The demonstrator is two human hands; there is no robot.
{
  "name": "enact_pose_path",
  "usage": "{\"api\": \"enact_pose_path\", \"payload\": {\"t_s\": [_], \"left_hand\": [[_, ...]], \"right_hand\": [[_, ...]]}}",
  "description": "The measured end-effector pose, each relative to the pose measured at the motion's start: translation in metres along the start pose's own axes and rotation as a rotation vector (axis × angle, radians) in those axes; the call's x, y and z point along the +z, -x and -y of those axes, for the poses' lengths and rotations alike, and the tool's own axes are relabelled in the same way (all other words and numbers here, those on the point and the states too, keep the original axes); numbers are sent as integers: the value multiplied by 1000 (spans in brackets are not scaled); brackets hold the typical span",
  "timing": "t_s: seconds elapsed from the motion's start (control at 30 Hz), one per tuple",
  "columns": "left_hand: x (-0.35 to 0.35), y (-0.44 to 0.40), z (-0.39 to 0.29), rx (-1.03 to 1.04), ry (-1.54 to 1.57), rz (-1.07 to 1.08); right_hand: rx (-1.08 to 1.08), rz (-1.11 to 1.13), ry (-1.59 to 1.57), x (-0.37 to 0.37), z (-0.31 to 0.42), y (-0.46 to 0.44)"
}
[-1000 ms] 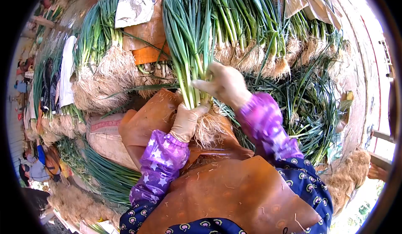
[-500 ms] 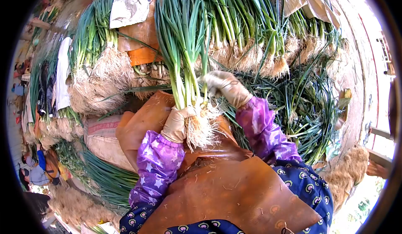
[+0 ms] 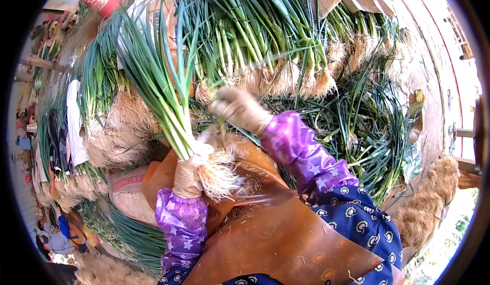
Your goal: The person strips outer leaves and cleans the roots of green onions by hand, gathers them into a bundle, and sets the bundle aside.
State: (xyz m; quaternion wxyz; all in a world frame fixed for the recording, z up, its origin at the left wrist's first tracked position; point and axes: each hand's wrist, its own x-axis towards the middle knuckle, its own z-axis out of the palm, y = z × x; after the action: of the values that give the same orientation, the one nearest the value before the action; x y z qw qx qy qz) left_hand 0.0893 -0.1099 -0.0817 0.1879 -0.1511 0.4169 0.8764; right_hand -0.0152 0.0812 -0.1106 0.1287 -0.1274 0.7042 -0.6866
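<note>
My left hand, in a pale glove, grips a bunch of green onions just above the white roots, with the leaves pointing up and left. The roots hang to the right of that hand. My right hand, also gloved and blurred, is closed to the right of the bunch, apart from its stalks. A thin, blurred leaf strand extends up and right from near its fingers. Below both hands lies a brown apron with bits of root on it.
Rows of green onions with roots toward me lie beyond my hands. Loose leaves are heaped at the right. A sack and more onions are at the left. Root piles sit at the lower right. People are at the far left.
My left hand has moved left and down with the bunch, which now tilts left. My right hand has moved left and come away from the stalks; a blurred strand now shows by it.
</note>
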Motion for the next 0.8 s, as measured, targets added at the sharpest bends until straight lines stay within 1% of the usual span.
{"api": "enact_pose_path", "payload": {"t_s": [0.07,0.1,0.13,0.2,0.23,0.27,0.33,0.37,0.43,0.47,0.5,0.53,0.57,0.6,0.63,0.67,0.73,0.8], "left_hand": [[19,-5,13,19,42,-46],[14,-6,19,-105,235,-19],[29,-3,10,-199,311,10],[27,-3,13,-203,302,-100],[27,-5,13,-208,281,-69],[26,-6,13,-217,257,-39],[25,-9,16,-220,194,-44],[23,-10,16,-239,214,-38],[21,-10,14,-255,273,-25],[-5,-9,27,-178,313,-52],[1,-9,23,-173,329,-22],[7,-8,19,-168,345,7],[-3,-6,20,-105,275,-11],[-2,-7,21,-104,277,-9],[2,-10,20,-65,293,46],[8,-13,18,-24,310,102],[17,-13,17,-31,323,77],[17,-17,15,-84,332,101]], "right_hand": [[-209,224,510,13,8,-6],[-90,196,496,1,24,-10],[103,-91,432,-10,17,-18],[86,-237,473,-55,2,-37],[-118,-327,568,-60,-3,-41],[-215,-241,504,-51,-10,-42],[-387,-40,353,-32,-20,-44],[-189,269,10,-15,-24,-32],[19,329,-127,8,-10,2],[259,428,-192,4,-19,13],[178,397,-174,-9,-18,33],[286,370,-29,-16,-58,56],[36,708,585,-36,-95,73],[281,795,855,-44,-71,82],[504,945,1149,-51,-47,90],[752,1017,1244,-65,-94,104],[512,658,1206,-58,29,55],[267,80,1172,-73,11,11]]}}
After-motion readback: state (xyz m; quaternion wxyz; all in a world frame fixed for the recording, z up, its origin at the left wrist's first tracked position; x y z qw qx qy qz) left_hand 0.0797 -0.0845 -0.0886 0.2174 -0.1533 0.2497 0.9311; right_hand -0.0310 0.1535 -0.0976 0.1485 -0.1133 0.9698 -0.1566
